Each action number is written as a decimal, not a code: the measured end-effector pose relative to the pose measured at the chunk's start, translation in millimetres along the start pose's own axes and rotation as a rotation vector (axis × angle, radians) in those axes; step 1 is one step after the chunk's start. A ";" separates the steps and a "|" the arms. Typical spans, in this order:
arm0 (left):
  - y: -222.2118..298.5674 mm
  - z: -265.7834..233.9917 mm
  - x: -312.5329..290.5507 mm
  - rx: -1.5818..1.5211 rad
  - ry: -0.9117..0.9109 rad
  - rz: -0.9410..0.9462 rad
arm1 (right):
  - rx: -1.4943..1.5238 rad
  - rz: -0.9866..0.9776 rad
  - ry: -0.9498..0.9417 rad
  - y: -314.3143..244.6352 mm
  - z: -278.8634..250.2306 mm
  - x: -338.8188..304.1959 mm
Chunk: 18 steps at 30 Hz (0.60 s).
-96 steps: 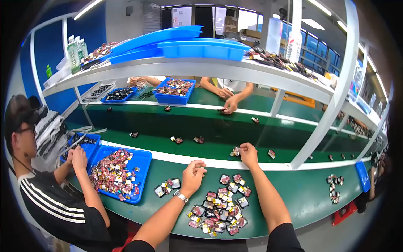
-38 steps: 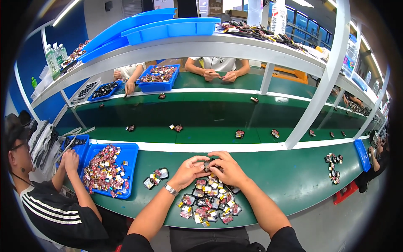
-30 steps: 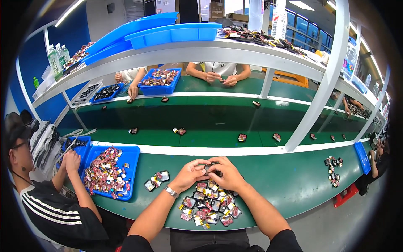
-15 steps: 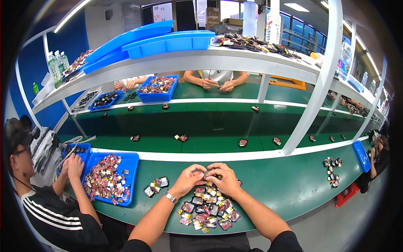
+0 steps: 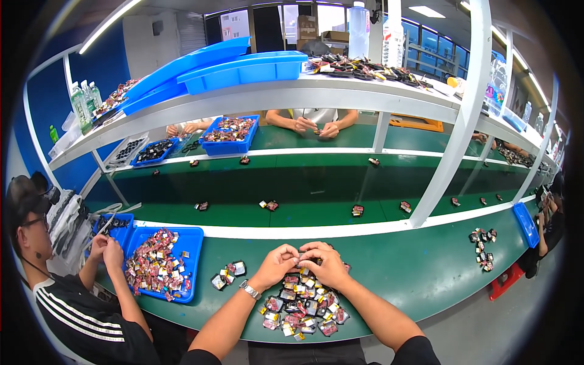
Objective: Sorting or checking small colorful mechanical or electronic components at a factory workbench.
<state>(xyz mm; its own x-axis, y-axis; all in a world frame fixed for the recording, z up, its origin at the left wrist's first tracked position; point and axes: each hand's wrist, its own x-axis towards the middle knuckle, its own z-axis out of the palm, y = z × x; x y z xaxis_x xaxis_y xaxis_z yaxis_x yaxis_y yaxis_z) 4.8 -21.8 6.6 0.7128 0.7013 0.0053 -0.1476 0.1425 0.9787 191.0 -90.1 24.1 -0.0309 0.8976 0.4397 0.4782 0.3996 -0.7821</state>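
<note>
My left hand (image 5: 275,269) and my right hand (image 5: 326,267) meet over the green bench, fingertips pinched together. A small dark part is between them, mostly covered by the fingers, so its kind cannot be made out. Just below the hands lies a heap of small electronic modules (image 5: 302,307), with black casings, red boards, silvery faces and yellow-and-white tabs. The heap reaches the near edge of the bench, between my forearms. A few more modules (image 5: 228,275) lie loose to the left of my left wrist.
Left, a blue tray (image 5: 198,267) holds many red-and-white pieces beside a co-worker (image 5: 73,304). Beyond a white rail (image 5: 255,232), spaced modules (image 5: 358,210) lie on a green belt. A slanted white post (image 5: 447,140) stands right; above is a shelf with blue trays (image 5: 243,72).
The modules on the belt have shifted a little to the right. My hands stay together over the heap, with the fingers slightly rearranged. The view has tilted slightly.
</note>
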 end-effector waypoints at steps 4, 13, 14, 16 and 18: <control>15.4 10.8 -4.1 -0.083 0.036 -0.002 | -0.163 -0.039 0.058 -5.6 2.4 -1.5; 8.0 3.8 -1.3 -0.056 0.023 -0.042 | -0.208 -0.085 0.095 -3.5 6.4 -3.5; 8.5 3.6 -1.1 -0.055 0.021 -0.044 | -0.207 -0.082 0.097 -3.8 6.9 -3.5; 10.4 3.6 -1.4 -0.062 0.014 -0.031 | -0.164 -0.089 0.103 -6.0 7.1 -2.8; 10.8 3.9 -2.5 -0.070 0.020 -0.043 | -0.165 -0.088 0.103 -5.7 7.3 -3.3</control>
<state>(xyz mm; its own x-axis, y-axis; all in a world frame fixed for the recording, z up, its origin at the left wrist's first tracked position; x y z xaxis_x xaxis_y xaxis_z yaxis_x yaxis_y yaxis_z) 4.1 -24.7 17.9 0.7059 0.7071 -0.0407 -0.1657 0.2207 0.9612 182.0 -93.9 23.9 0.0068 0.8338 0.5520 0.6149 0.4318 -0.6599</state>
